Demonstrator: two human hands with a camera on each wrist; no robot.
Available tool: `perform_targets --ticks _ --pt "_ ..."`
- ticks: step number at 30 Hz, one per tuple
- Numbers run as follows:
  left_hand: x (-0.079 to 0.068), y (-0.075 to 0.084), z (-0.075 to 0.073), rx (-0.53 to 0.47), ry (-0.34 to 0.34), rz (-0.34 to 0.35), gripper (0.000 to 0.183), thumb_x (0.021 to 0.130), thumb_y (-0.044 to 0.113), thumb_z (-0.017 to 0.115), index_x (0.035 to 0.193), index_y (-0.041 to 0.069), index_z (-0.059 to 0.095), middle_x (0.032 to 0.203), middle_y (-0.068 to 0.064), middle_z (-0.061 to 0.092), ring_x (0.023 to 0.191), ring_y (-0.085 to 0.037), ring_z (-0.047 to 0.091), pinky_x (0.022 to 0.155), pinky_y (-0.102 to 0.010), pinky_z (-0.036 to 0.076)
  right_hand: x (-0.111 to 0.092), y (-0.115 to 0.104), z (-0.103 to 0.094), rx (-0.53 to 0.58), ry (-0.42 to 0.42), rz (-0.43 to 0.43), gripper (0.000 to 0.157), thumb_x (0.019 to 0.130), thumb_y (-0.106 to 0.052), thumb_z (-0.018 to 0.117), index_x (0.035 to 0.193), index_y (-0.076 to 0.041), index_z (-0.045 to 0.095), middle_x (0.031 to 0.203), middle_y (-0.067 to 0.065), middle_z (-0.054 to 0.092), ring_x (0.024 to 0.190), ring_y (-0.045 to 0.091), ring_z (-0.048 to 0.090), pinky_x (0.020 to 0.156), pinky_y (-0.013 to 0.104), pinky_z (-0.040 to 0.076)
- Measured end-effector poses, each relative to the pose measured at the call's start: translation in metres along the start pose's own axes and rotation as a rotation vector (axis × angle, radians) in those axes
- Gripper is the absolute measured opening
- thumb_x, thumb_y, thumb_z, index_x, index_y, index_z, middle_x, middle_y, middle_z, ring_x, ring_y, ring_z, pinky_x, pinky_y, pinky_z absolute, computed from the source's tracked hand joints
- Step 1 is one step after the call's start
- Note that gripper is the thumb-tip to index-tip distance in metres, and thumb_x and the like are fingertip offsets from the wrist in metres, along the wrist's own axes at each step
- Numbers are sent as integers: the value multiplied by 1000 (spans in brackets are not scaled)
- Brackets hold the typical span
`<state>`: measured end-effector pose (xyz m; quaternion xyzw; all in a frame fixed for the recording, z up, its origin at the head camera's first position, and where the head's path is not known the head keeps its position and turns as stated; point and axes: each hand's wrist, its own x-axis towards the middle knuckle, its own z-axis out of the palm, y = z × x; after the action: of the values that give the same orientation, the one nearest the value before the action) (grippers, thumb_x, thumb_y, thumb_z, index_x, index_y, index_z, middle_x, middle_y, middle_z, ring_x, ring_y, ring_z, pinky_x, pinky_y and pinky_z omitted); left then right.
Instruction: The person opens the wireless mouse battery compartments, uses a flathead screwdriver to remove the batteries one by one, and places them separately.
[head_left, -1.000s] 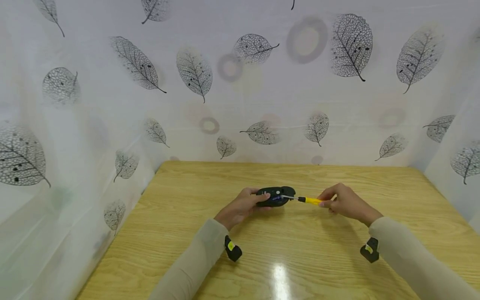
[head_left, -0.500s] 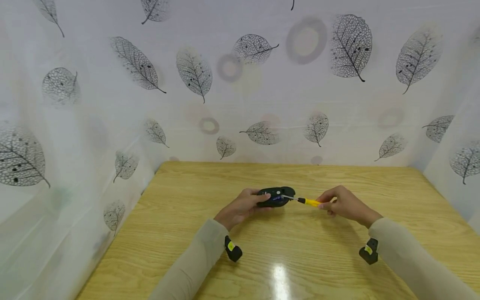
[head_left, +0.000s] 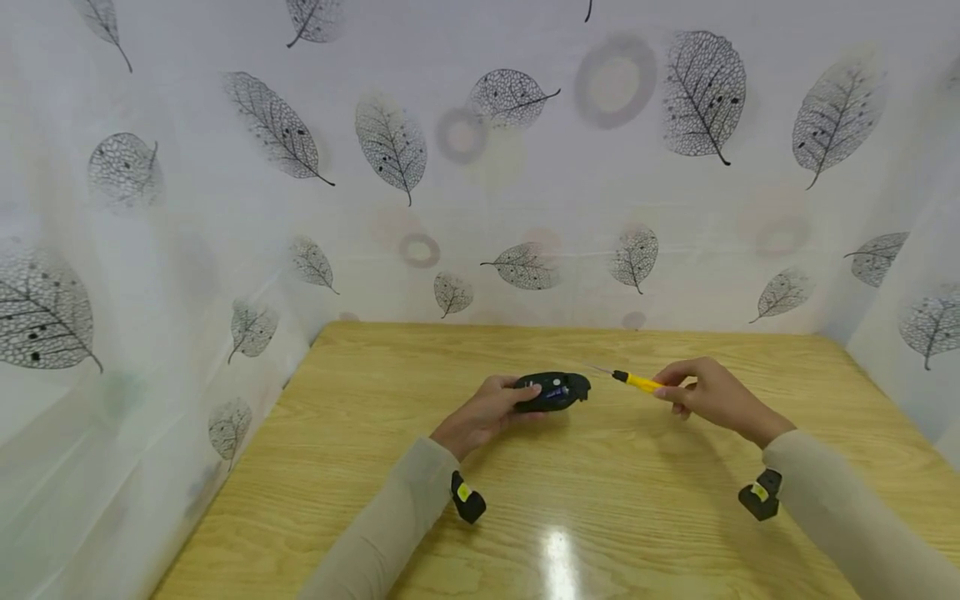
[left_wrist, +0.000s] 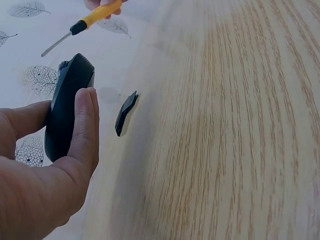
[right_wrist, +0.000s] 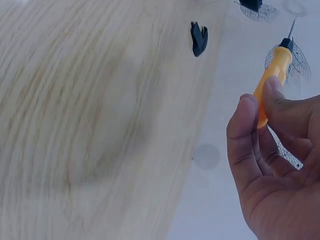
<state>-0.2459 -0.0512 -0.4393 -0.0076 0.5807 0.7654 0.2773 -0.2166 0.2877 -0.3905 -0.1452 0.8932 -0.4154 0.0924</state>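
Observation:
My left hand [head_left: 480,417] holds a black computer mouse [head_left: 575,386] above the table, its underside turned up and its battery compartment uncovered. The thumb lies across the underside; a dark blue battery [head_left: 557,392] shows inside. To the right, my right hand [head_left: 712,396] pinches the yellow handle of a screwdriver [head_left: 643,383] between thumb and fingers. The screwdriver's thin metal shaft points left and slightly up, apart from the mouse. In the left wrist view, the mouse [left_wrist: 62,115] sits between thumb and fingers, with the screwdriver [left_wrist: 102,13] beyond its far end.
A small black plastic piece [left_wrist: 126,113], shaped like a cover, lies on the wood-grain table [head_left: 420,350]; the right wrist view shows this piece [right_wrist: 199,39] too. A white curtain [head_left: 555,175] with leaf prints hangs behind the table and along its sides.
The screwdriver's tip has come away from the mouse's battery compartment. My right hand has moved right and slightly up with it. My left hand and the mouse have hardly moved.

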Motion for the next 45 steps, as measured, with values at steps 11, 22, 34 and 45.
perform_targets --ticks 11,22,34,45 --pt "-1 0 0 5 13 -1 53 100 9 66 144 -10 44 138 -24 49 119 -33 62 97 -39 56 -7 8 -14 -9 61 56 35 102 -9 62 125 17 56 103 23 63 72 27 68 66 36 62" --pt "-2 0 -5 13 15 5 53 100 10 66 143 -9 45 137 -23 50 117 -33 63 97 -39 56 -19 19 -23 -137 114 140 42 100 -20 66 120 17 60 97 19 70 75 27 63 59 37 58" --pt "-6 2 -4 -5 -6 10 52 101 10 65 144 -10 44 139 -24 50 116 -31 64 100 -40 53 -29 31 -27 -45 83 288 37 98 -17 67 109 17 58 90 19 69 75 27 70 70 40 63" --pt "-6 1 -5 -2 -21 14 53 101 10 64 145 -10 43 140 -24 50 116 -32 64 102 -42 52 -34 46 -19 -7 78 390 31 96 -16 69 100 13 58 83 13 67 69 24 72 65 35 62"
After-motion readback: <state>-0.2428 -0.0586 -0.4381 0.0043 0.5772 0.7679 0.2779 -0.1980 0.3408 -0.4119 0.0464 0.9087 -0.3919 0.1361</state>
